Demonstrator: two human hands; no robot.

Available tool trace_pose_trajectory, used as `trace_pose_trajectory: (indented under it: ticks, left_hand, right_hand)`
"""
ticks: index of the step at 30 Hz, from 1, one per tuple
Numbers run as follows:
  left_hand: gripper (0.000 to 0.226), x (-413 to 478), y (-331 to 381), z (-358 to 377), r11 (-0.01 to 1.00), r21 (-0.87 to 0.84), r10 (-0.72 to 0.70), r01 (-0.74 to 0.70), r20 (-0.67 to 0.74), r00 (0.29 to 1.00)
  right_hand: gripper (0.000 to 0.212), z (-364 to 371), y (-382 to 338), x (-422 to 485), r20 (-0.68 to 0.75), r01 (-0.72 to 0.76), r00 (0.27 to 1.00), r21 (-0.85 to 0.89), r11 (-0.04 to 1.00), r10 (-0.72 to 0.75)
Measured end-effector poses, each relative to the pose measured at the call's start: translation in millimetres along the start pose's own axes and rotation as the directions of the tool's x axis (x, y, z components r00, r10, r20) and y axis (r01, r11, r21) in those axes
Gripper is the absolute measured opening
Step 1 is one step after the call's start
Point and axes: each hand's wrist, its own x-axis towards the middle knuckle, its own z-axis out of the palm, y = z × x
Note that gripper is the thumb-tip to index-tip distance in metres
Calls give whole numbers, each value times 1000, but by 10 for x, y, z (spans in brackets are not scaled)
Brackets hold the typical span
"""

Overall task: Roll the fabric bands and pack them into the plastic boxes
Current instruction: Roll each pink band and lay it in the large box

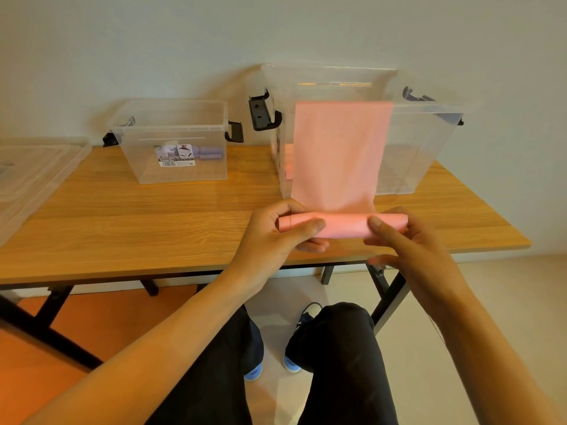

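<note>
A pink fabric band (pixel 339 154) hangs over the near rim of the large clear plastic box (pixel 429 142) and runs down to a rolled end just above the table's front edge. My left hand (pixel 276 234) pinches the left end of that roll, thumb on top. My right hand (pixel 408 240) pinches its right end the same way. A smaller clear plastic box (pixel 144 167) stands to the left; several purple rolled bands (pixel 210 152) lie inside it. Something pink shows low inside the large box, behind the hanging band.
The wooden table (pixel 122 216) stands against a pale wall. Clear plastic lids (pixel 30 170) lie on its far left corner. Both boxes have black latch handles folded outward. Below the table edge are my legs, shoes, and the table's black frame.
</note>
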Motion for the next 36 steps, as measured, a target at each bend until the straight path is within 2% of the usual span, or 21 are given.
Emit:
trace_pose_trajectory:
  ticks: [3,5,12,15,19,22,27,31,36]
  left_hand:
    - [20,-3,-12,5,1000,-21,-18,18,13,1000]
    - [18,0,-7,2,1000,12,2,-3,24,1000]
    - [12,34,-32,-62,976,192,108,-106,-1,994]
    - [23,22,-16,-75,968,224,117,-115,5,993]
    - [20,22,-10,-71,987,128,98,-95,-17,995]
    - [16,37,-40,-76,998,44,52,-50,-52,997]
    - [18,37,-62,-83,1000,-12,17,-17,-30,999]
    - [14,19,-51,-90,997,71,31,-30,-15,999]
    - [37,-12,1,-81,978,202,38,-49,59,998]
  right_hand:
    - [29,33,-11,2,37,-73,997,203,977,67]
    - [26,47,-25,7,31,-84,996,260,962,78]
    - [17,77,-32,-22,-74,47,996,81,996,-41]
    - [17,64,-48,-32,-74,69,995,67,995,-64]
    - [35,3,-89,-30,31,1,999,170,985,-7]
    - [43,-36,-67,-5,102,-62,994,166,984,46]
    - [35,-19,2,13,140,-91,988,188,978,65]
    - [24,6,3,5,86,-32,996,135,990,20]
    - [18,25,-17,-17,-14,60,998,20,998,-59]
